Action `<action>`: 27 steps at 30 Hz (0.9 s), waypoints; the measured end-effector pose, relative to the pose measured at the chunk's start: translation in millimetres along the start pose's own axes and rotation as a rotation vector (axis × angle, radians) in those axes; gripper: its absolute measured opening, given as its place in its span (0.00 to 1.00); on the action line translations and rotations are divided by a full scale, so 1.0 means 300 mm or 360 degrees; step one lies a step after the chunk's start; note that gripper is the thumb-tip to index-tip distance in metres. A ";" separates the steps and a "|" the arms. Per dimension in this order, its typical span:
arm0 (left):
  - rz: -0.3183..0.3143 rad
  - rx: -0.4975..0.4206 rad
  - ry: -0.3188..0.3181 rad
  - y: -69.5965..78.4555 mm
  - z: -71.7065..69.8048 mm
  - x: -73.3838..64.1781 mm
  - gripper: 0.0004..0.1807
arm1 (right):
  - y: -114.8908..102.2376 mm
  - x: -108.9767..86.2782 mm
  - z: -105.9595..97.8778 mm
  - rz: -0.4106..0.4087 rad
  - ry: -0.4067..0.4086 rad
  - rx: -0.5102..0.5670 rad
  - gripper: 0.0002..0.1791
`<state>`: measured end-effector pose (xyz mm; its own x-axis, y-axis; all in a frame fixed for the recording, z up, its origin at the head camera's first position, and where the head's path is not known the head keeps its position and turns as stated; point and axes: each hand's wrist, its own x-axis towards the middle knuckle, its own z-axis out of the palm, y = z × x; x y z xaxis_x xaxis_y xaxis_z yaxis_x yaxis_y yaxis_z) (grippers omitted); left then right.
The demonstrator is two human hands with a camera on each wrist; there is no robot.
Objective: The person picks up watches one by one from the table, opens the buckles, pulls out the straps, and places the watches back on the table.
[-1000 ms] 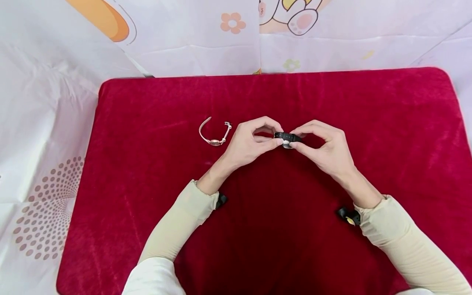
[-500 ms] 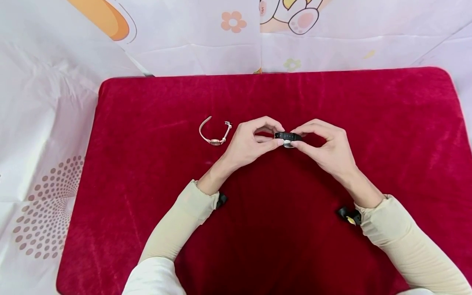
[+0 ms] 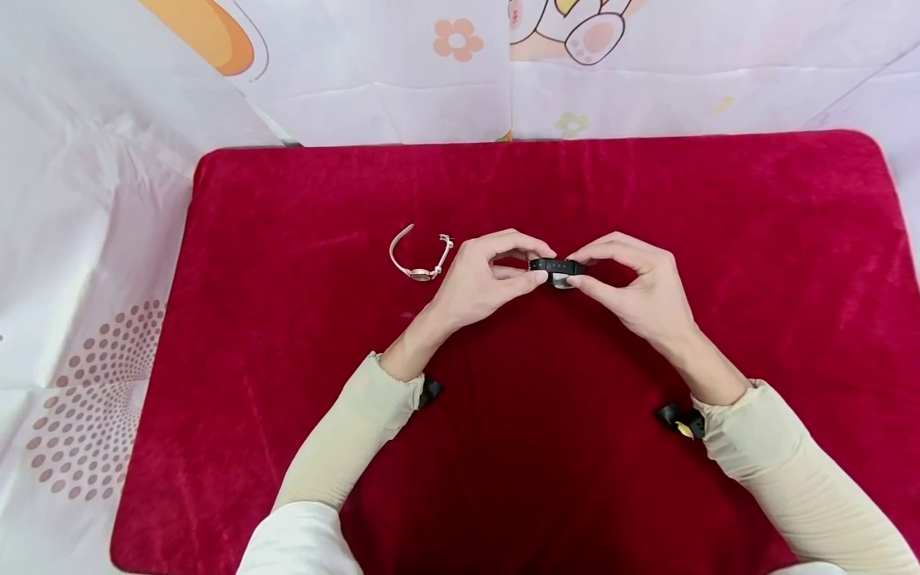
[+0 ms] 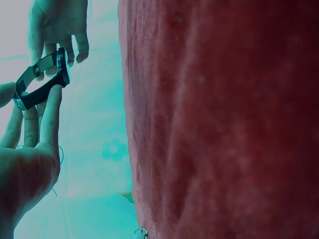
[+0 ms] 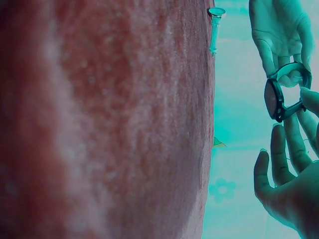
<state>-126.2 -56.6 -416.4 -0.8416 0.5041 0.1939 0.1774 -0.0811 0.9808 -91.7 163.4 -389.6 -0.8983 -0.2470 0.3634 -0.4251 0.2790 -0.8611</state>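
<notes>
A wristwatch with a black strap (image 3: 559,266) is held up between both hands over the red cloth. Its strap curves round into a loop, and the round case (image 5: 271,98) stands on edge in the right wrist view. My left hand (image 3: 470,279) pinches the strap's left part between thumb and fingers. On the other side my right hand (image 3: 643,291) pinches the watch with thumb and forefinger. Fingertips hide both ends of the strap in the head view. A second wristwatch (image 3: 421,275), with a thin pale pink strap unfastened, lies just left of the left hand.
The red velvet cloth (image 3: 287,335) covers the whole tabletop. White printed sheeting (image 3: 395,104) hangs behind the table's far edge and down its left side. A black wrist camera mount (image 3: 681,421) sits under the right sleeve cuff.
My left hand has shifted slightly left, its fingertips now farther from the right hand's, and a little more of the watch shows between them. The pink watch stays put on the cloth.
</notes>
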 end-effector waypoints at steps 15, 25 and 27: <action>0.0001 0.0010 0.0026 0.006 0.008 -0.005 0.11 | -0.005 -0.002 0.004 -0.0018 0.0006 0.0004 0.13; -0.0044 -0.0049 0.0084 0.004 0.002 -0.008 0.12 | 0.004 -0.001 0.009 0.0025 0.0020 0.0012 0.13; -0.0040 -0.0052 0.0081 0.003 0.001 -0.007 0.11 | 0.006 -0.002 0.010 0.0022 0.0020 0.0020 0.13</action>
<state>-124.1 -57.7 -416.0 -0.8706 0.4620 0.1692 0.1400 -0.0971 0.9854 -91.6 161.4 -392.3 -0.9055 -0.2317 0.3556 -0.4111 0.2707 -0.8705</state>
